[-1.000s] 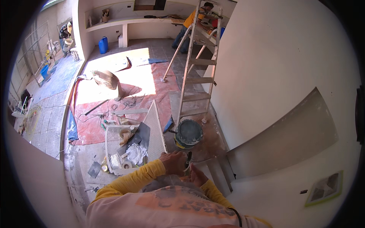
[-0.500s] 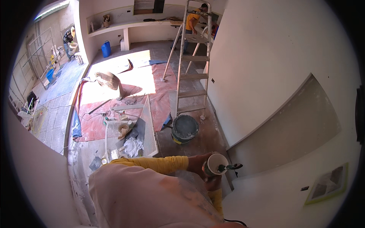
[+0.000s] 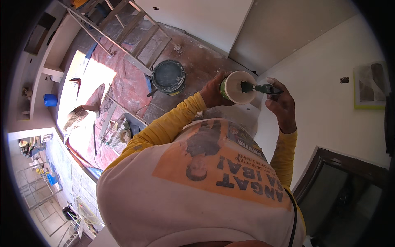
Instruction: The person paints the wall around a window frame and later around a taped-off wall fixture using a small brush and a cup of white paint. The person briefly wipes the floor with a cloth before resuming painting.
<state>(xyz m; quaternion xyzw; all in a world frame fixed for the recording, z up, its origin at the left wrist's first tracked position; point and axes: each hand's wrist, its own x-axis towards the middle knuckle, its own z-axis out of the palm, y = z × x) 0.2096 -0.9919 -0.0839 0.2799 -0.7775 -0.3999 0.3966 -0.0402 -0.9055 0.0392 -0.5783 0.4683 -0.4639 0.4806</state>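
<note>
My left hand (image 3: 214, 89) is wrapped round the side of a white tub (image 3: 227, 87) with a green band outside and pale contents inside. A paintbrush (image 3: 263, 88) leans over the tub's right rim, its dark green head inside and its black handle sticking out. My right hand (image 3: 283, 105) is curled round the end of that handle, thumb and fingers on either side of it. Both forearms are in yellow sleeves. Beyond my left hand, a dark bucket (image 3: 168, 77) with a grey, smeared top stands on the floor.
A stepladder (image 3: 140, 41) stands past the bucket. Red sheeting (image 3: 119, 66) covers part of the floor, with a mesh frame and loose items on it. White wall (image 3: 312, 70) lies to my right, above a dark-framed panel (image 3: 312, 168). Another person (image 3: 31, 147) is far left.
My view has turned toward the right wall. My right hand has come from beneath the tub to the paintbrush handle. The tub stays in my left hand.
</note>
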